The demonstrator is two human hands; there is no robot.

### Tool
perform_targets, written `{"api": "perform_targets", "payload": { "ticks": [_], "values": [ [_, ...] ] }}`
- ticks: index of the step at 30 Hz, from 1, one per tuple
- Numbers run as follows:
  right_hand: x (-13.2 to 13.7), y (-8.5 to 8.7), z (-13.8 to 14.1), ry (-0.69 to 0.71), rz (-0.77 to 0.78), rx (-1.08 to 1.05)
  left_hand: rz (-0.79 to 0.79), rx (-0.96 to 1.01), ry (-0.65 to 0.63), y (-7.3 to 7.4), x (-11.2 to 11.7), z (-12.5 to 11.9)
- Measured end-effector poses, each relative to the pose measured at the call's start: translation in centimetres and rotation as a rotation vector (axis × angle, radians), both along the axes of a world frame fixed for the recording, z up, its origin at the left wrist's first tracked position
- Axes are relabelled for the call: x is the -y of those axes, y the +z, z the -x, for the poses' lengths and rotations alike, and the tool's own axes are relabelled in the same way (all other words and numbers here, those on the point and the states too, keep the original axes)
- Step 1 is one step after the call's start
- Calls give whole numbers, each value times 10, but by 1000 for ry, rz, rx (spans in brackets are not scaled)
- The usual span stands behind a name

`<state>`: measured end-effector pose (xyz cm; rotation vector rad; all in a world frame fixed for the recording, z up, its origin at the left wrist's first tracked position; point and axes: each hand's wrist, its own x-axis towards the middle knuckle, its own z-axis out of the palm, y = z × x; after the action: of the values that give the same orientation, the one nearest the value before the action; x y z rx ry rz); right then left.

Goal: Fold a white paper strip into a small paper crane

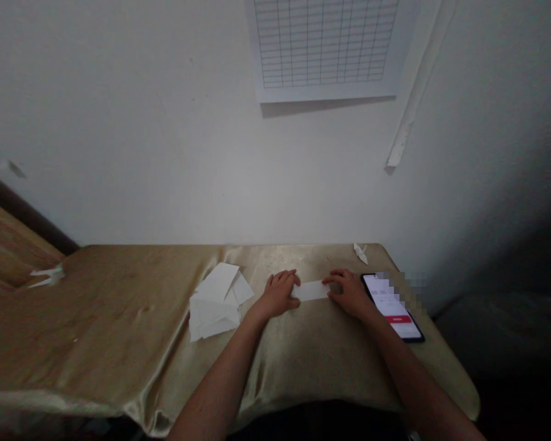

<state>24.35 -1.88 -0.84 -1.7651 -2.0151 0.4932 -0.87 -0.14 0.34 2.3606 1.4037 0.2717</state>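
White wall [165,135] fills the far side of the room, and a paper grid chart [324,43] hangs on it. Below is a shiny gold surface [96,324]. Near the middle of it lies a white paper strip [310,291]. Our left hand [278,294] is on its left end and our right hand [349,293] is on its right end, so our hands are apart with the strip between them. We cannot tell if our fingers pinch the strip or only press it down. Just left of our left hand is a messy pile of white paper sheets [213,303]. Just right of our right hand is a lit phone [390,306]. A small folded paper bird [360,252] sits near the far right corner. The slippery cloth could let the strip slide if we press unevenly. If our hands pull too hard, the thin paper could tear. A quick move to the left could knock the pile, and one to the right could bump the phone, which is close to the edge.
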Motion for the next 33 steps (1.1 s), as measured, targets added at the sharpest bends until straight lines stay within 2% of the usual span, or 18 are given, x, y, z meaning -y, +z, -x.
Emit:
{"api": "perform_targets", "payload": {
  "ticks": [14, 24, 33],
  "values": [
    [-4, -11, -10, 40, -11, -1, 9, 55, -139, -2, -14, 19],
    [0, -9, -3, 9, -28, 34, -51, 76, -54, 1, -8, 10],
    [4, -2, 0, 7, -75, 27, -67, 157, -16, -4, -14, 4]
  ]
}}
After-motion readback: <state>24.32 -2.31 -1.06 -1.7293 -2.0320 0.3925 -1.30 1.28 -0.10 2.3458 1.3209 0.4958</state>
